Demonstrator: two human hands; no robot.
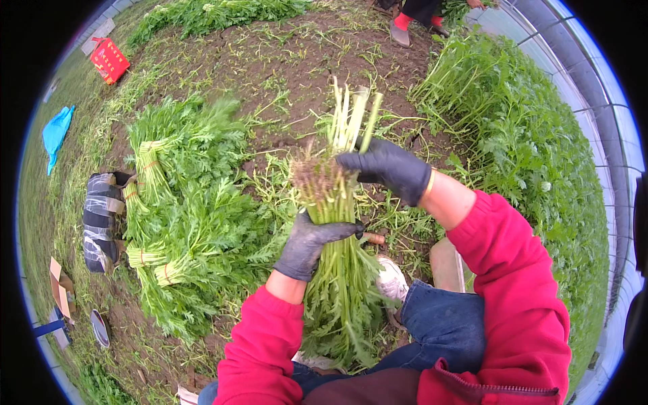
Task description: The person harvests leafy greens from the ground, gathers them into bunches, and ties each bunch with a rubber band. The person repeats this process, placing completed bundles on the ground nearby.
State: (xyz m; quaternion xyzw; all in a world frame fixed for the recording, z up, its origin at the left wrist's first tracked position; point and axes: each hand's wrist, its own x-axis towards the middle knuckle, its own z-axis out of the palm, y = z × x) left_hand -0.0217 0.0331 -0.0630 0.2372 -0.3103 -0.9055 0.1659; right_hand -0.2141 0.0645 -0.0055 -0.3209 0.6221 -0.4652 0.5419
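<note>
My left hand (319,243), in a dark glove, is wrapped around a thick bunch of leafy greens (344,273). The bunch is held roots up, its leaves hanging down in front of my knees. My right hand (387,167), also gloved, grips several pale bare stems (349,116) at the top of the bunch, beside the brown roots (316,179). The right fingertips are partly hidden by the stems. Behind the left thumb a short orange-brown piece, perhaps a handle (374,238), shows near the ground.
Tied bundles of greens (172,271) lie to the left, beside a taped dark roll (101,223). Uncut greens (526,142) grow densely on the right. A red bag (110,61) and a blue plastic sheet (58,132) lie farther left. Another person's shoe (400,33) is at the top.
</note>
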